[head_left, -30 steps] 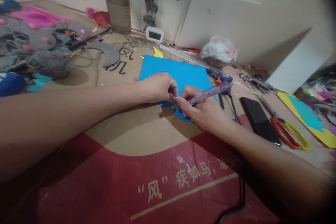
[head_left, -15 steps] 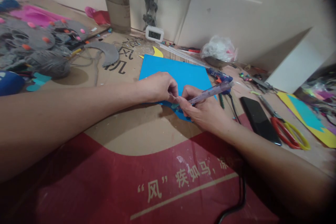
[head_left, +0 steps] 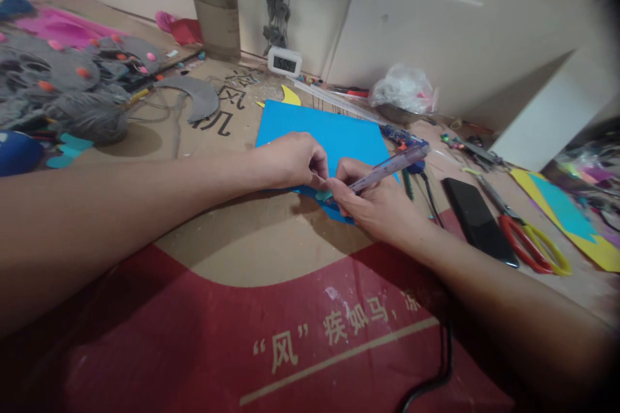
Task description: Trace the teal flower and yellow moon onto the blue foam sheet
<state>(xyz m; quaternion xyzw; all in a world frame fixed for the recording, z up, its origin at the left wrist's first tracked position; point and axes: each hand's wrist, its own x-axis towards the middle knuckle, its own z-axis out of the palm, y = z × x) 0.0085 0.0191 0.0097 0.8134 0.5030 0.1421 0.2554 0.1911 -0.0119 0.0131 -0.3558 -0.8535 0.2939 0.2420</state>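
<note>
Translucent purple pen (head_left: 387, 169) in right hand (head_left: 372, 203), over smooth blue sheet (head_left: 334, 132).

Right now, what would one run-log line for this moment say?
left hand: pinching small teal cutout on blue sheet | right hand: holding pen, tip at cutout | nearby: phone, scissors

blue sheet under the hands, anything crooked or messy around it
The blue sheet lies askew on the printed cardboard, its near corner under the right hand with the pen. The left hand pinches a small teal piece. Nothing looks spilled or damaged.
</note>
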